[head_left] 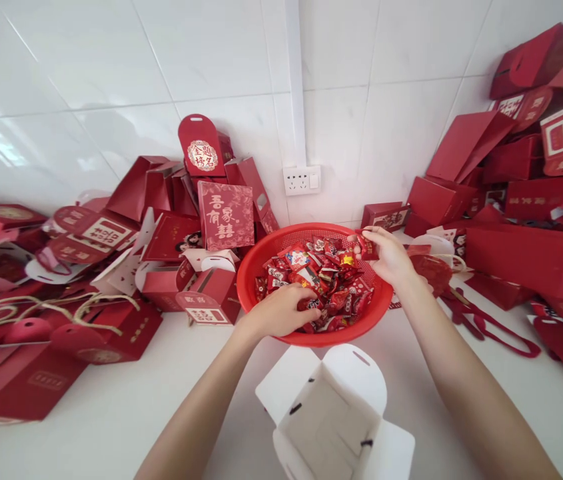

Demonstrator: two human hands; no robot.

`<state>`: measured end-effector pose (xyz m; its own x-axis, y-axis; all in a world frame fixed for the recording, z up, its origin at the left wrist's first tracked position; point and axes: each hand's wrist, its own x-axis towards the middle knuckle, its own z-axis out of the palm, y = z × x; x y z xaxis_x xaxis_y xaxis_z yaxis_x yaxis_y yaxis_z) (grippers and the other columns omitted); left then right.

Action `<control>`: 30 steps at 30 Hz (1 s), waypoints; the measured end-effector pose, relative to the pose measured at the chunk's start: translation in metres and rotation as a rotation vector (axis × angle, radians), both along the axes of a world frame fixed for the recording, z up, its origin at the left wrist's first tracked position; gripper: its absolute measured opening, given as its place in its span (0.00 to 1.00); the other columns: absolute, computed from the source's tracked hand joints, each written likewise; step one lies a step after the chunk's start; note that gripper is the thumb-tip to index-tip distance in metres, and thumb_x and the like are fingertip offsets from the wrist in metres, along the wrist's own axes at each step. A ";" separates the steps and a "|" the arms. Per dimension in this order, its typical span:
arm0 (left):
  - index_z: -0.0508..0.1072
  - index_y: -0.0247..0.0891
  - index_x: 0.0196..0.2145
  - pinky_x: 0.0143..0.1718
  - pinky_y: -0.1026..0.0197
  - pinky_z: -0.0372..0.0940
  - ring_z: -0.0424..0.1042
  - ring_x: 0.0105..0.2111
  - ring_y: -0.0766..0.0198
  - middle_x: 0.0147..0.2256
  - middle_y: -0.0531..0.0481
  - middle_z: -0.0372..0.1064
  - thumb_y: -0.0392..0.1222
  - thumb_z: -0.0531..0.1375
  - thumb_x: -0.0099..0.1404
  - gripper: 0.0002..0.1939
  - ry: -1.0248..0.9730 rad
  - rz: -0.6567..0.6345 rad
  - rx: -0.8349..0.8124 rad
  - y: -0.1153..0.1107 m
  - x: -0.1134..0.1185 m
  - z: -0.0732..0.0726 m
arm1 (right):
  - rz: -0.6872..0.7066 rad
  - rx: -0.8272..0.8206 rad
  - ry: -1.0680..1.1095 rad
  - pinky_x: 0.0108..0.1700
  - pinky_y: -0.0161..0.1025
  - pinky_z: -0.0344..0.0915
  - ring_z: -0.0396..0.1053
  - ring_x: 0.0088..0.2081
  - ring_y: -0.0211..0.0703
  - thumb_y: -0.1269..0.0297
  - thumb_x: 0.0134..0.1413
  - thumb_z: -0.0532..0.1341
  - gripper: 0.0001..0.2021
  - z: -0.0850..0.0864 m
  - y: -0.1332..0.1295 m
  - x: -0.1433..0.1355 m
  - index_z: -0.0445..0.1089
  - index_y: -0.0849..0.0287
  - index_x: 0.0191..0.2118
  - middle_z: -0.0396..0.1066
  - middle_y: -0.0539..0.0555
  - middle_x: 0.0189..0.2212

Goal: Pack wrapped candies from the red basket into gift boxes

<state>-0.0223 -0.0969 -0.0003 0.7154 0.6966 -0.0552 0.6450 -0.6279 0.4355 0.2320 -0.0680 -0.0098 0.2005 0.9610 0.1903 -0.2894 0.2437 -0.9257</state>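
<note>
Candies (pixel 306 259) (many) in one basket (pixel 326 339), two hands (pixel 284 309) (pixel 388 257)

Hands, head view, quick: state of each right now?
Left hand: curled on small red-wrapped packets in the red plastic basket; grip can't be told.
Right hand: closed on a small shiny red packet.

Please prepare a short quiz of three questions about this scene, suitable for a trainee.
1. What fills the round red basket? A: folded cloths. B: small wrapped packets. C: loose ribbons.
2. True or false: the open box is farther from the person than the basket.
3. Fill in: a red packet is held near the basket's rim by the ____ hand.

Key: 1: B. 2: False; it is nearer. 3: right.
</note>
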 end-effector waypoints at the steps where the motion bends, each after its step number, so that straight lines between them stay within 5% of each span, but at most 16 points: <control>1: 0.78 0.37 0.47 0.51 0.54 0.66 0.75 0.48 0.49 0.48 0.41 0.77 0.48 0.57 0.69 0.17 0.006 0.000 0.004 0.000 0.000 0.000 | -0.029 0.012 -0.138 0.31 0.38 0.69 0.73 0.28 0.42 0.60 0.44 0.68 0.12 0.000 -0.001 -0.002 0.65 0.54 0.33 0.76 0.50 0.27; 6: 0.78 0.37 0.48 0.50 0.54 0.66 0.75 0.47 0.50 0.47 0.41 0.77 0.48 0.57 0.69 0.17 0.030 0.003 0.006 -0.003 0.002 0.002 | -0.032 -0.115 -1.095 0.40 0.39 0.66 0.74 0.36 0.47 0.71 0.42 0.65 0.04 -0.002 -0.004 -0.013 0.69 0.57 0.27 0.74 0.50 0.27; 9: 0.78 0.37 0.47 0.50 0.54 0.66 0.75 0.47 0.50 0.47 0.41 0.77 0.49 0.56 0.69 0.17 0.029 -0.001 0.002 -0.003 0.001 0.002 | 0.010 -0.190 -1.267 0.38 0.40 0.64 0.73 0.35 0.51 0.79 0.36 0.64 0.10 -0.007 0.000 -0.015 0.64 0.58 0.19 0.71 0.53 0.22; 13: 0.78 0.37 0.45 0.47 0.56 0.66 0.75 0.45 0.51 0.45 0.42 0.77 0.49 0.56 0.69 0.17 0.014 -0.015 0.005 -0.002 0.000 0.001 | 0.068 -0.238 -1.409 0.36 0.40 0.63 0.74 0.35 0.52 0.81 0.35 0.65 0.13 -0.015 0.009 -0.012 0.64 0.57 0.19 0.72 0.56 0.23; 22: 0.78 0.37 0.43 0.46 0.55 0.65 0.75 0.44 0.50 0.45 0.42 0.78 0.50 0.56 0.68 0.16 -0.009 -0.007 -0.003 -0.005 0.002 -0.001 | 0.202 -0.103 -1.284 0.29 0.37 0.57 0.64 0.25 0.42 0.72 0.35 0.71 0.13 -0.011 0.009 -0.011 0.64 0.55 0.18 0.66 0.49 0.19; 27: 0.78 0.37 0.45 0.48 0.56 0.66 0.76 0.46 0.51 0.47 0.42 0.79 0.47 0.57 0.68 0.15 -0.046 -0.001 -0.002 -0.006 0.001 0.000 | 0.225 -0.009 -1.019 0.30 0.36 0.60 0.62 0.25 0.39 0.52 0.49 0.65 0.16 -0.001 -0.002 -0.013 0.62 0.56 0.22 0.64 0.46 0.21; 30: 0.78 0.37 0.45 0.49 0.56 0.66 0.76 0.46 0.52 0.47 0.43 0.79 0.47 0.57 0.68 0.15 -0.076 -0.005 -0.008 -0.006 0.001 0.001 | 0.216 -0.025 -0.723 0.31 0.37 0.62 0.64 0.27 0.39 0.49 0.45 0.69 0.18 0.003 -0.008 -0.014 0.65 0.57 0.25 0.67 0.46 0.23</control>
<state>-0.0215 -0.1030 0.0005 0.7210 0.6929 -0.0057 0.6067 -0.6273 0.4882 0.2178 -0.0763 -0.0066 -0.1589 0.9706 0.1807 0.3534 0.2268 -0.9076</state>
